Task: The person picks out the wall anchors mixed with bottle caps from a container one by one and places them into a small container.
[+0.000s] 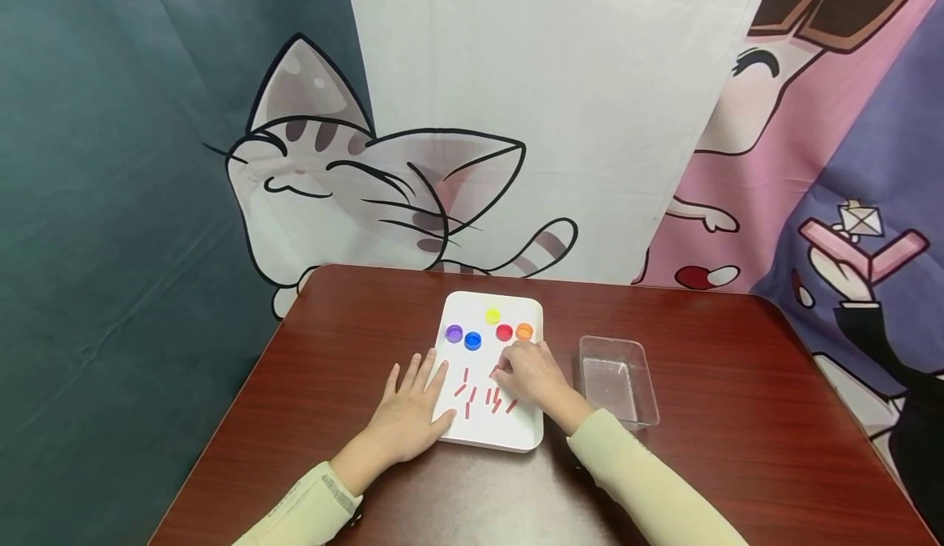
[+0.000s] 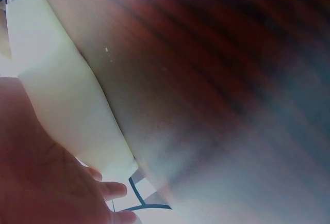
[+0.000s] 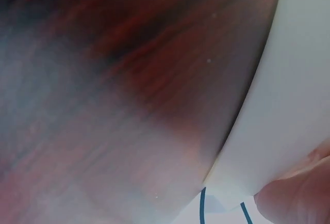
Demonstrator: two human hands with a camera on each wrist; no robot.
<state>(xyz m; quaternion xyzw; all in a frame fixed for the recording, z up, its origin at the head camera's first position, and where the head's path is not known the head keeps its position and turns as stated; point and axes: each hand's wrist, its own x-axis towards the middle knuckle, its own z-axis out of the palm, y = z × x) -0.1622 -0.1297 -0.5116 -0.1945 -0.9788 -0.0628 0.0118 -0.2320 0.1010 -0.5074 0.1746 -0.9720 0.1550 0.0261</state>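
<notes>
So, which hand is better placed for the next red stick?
Probably the right hand: it appears to pinch a red stick, while the left hand rests at the rim of the white tray.

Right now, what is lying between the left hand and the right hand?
Several short red sticks lie scattered on the white tray between the left hand and the right hand, as the head view shows.

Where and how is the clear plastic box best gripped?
Probably pinch the right wall's rim from above, coming from the right: the box sits upright, looks open-topped with thin walls, and its left side faces the right hand and white tray.
</notes>
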